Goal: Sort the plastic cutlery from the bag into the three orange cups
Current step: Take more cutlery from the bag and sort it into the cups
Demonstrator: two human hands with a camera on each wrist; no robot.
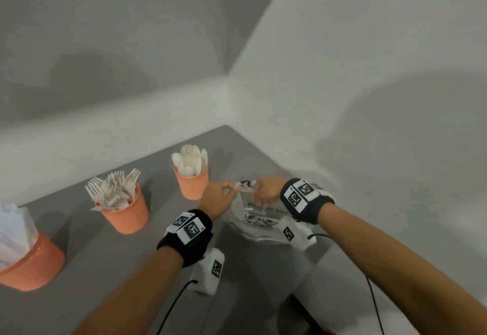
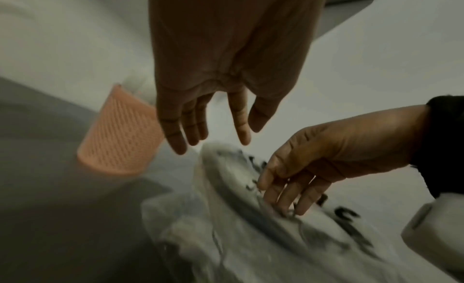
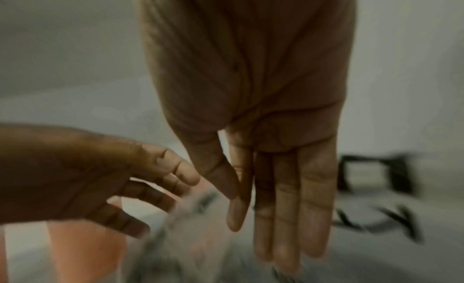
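Observation:
Three orange cups stand on the grey table (image 1: 87, 295). The left cup (image 1: 29, 266) holds white pieces cut off by the frame edge, the middle cup (image 1: 127, 212) holds forks, the right cup (image 1: 192, 183) holds spoons. The clear printed bag (image 1: 259, 220) lies right of the spoon cup. My left hand (image 1: 218, 197) and right hand (image 1: 266, 189) meet at the bag's top edge. In the left wrist view my left hand (image 2: 226, 136) hangs with straight fingers just above the bag (image 2: 251, 237). My right hand (image 2: 288, 194) rests straight fingertips on the bag. No cutlery shows in either hand.
White walls meet in a corner right behind the bag and the spoon cup (image 2: 120, 140). The table's right edge runs just past the bag. White camera units (image 1: 210, 271) and black cables (image 1: 174, 305) hang under both wrists.

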